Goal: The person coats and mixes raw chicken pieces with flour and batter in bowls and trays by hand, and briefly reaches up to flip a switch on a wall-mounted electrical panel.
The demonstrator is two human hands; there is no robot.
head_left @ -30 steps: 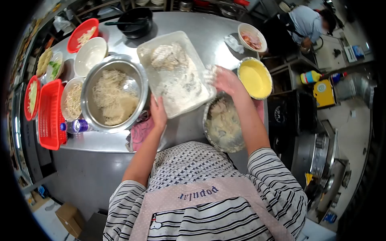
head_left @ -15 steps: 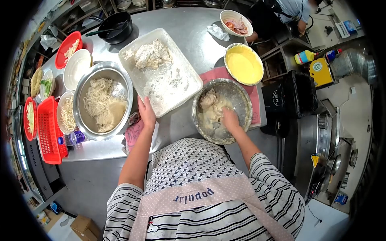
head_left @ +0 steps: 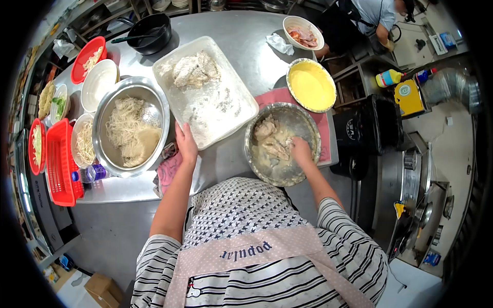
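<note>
My left hand [head_left: 187, 145] rests against the near left corner of a white plastic tray [head_left: 245, 115], its fingers stretched along the wall. Inside the tray lie white flour [head_left: 213, 110] and a heap of flour-coated pieces [head_left: 197, 69]. To the right, my right hand [head_left: 301, 151] is down inside a metal bowl [head_left: 314, 134], fingers curled near the right inner wall. What its fingertips hold, if anything, I cannot make out. Pale, wet meat pieces [head_left: 267, 128] lie in thin batter to the left of that hand.
A yellow-filled bowl [head_left: 310, 86] and a bowl of raw meat [head_left: 303, 35] stand beyond. A steel bowl of noodles [head_left: 126, 128], red baskets [head_left: 60, 164], white bowls [head_left: 97, 84] and a black pan [head_left: 154, 38] crowd the left. Another person [head_left: 367, 20] is at far right.
My right hand has shifted slightly right and up in the metal bowl, away from the meat pieces, which now show more fully. My left hand stays at the tray.
</note>
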